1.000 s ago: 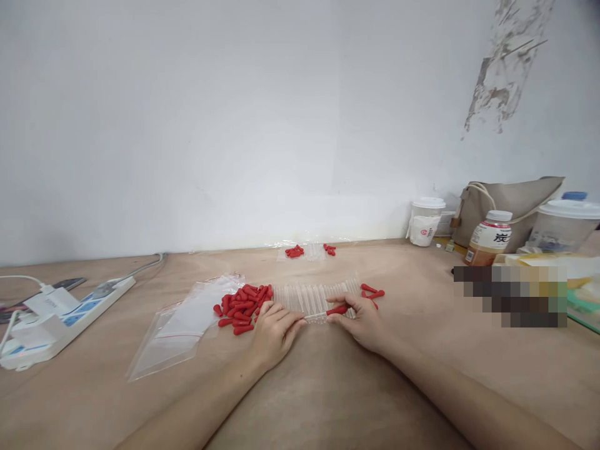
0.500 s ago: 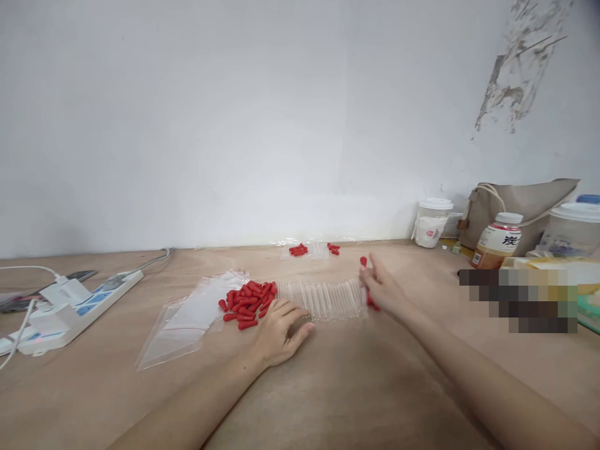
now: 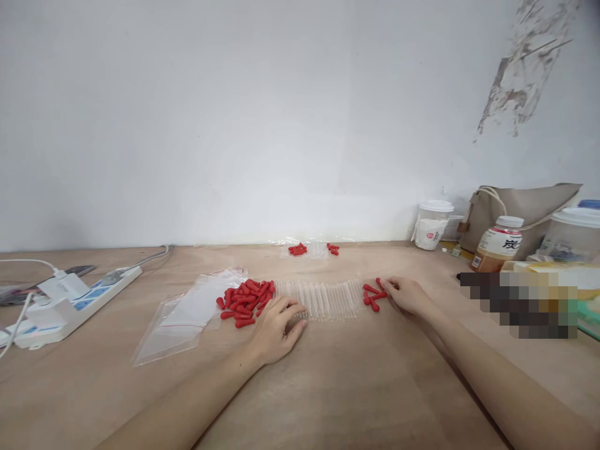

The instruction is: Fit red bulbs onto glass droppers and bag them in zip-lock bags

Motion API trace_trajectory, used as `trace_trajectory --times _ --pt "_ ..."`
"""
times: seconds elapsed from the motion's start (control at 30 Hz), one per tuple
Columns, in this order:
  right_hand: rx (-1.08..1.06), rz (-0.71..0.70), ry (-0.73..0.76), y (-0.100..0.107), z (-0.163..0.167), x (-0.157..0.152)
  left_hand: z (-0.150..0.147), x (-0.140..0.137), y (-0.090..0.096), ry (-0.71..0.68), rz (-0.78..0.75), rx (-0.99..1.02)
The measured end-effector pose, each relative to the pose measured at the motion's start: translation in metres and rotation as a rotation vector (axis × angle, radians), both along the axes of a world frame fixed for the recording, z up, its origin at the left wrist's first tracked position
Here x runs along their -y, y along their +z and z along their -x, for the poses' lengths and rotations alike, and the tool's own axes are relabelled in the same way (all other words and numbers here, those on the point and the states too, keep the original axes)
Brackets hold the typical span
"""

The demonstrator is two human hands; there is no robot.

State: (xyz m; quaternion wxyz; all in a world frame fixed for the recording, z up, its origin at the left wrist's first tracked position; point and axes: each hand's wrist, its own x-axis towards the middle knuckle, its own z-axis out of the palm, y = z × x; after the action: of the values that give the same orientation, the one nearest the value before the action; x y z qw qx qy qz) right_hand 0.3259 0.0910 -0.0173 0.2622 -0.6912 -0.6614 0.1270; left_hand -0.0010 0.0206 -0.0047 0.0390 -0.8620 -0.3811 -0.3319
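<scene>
My left hand [image 3: 277, 328] rests on the table with thumb and fingers apart. Its fingertips lie by the near left ends of a row of clear glass dropper tubes [image 3: 330, 300]. Beside it, on the left, is a heap of red rubber dropper bulbs [image 3: 244, 301], partly covered by the hand. To the right of the tubes lies a small group of red bulbs [image 3: 374, 304]. My right hand [image 3: 407, 295] is at that group's right edge, its thumb and fingers pinched on a red rubber bulb [image 3: 379, 284].
Clear zip bags [image 3: 185, 319] lie left of the heap. A filled bag [image 3: 317, 250] with bulbs and tubes is by the wall. At far left is a power strip [image 3: 100, 294]; at right stand a lidded cup [image 3: 432, 226], a drink bottle [image 3: 499, 244] and a grey bag [image 3: 529, 203].
My right hand has moved right, from the tubes' right end to the far side of the small bulb group, which now shows fully. My left hand has stayed nearly still.
</scene>
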Motion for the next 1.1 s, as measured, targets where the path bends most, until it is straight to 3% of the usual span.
trace_trajectory --times 0.23,0.37,0.47,0.63,0.8,0.97,1.1 --pt "-0.136 -0.028 -0.011 0.002 -0.006 -0.001 0.0 0.001 0.002 -0.003 0.018 0.011" --pt "-0.22 -0.058 0.21 0.007 -0.006 0.006 -0.001 0.001 0.003 0.002 0.025 0.001" --pt "-0.125 -0.078 0.338 0.01 -0.008 0.009 -0.001 0.001 0.002 0.027 0.018 -0.007" --pt "0.062 -0.154 0.375 0.008 -0.007 0.009 0.001 0.001 0.002 0.102 -0.031 -0.026" --pt "0.164 -0.233 0.395 0.014 -0.003 0.015 0.002 -0.008 0.017 0.264 -0.066 -0.12" --pt "0.24 -0.331 0.421 0.039 0.004 0.022 -0.013 -0.032 0.032 0.508 0.084 -0.199" --pt "0.092 -0.387 0.317 0.041 0.036 0.039 -0.028 -0.058 0.033 0.634 0.198 -0.227"
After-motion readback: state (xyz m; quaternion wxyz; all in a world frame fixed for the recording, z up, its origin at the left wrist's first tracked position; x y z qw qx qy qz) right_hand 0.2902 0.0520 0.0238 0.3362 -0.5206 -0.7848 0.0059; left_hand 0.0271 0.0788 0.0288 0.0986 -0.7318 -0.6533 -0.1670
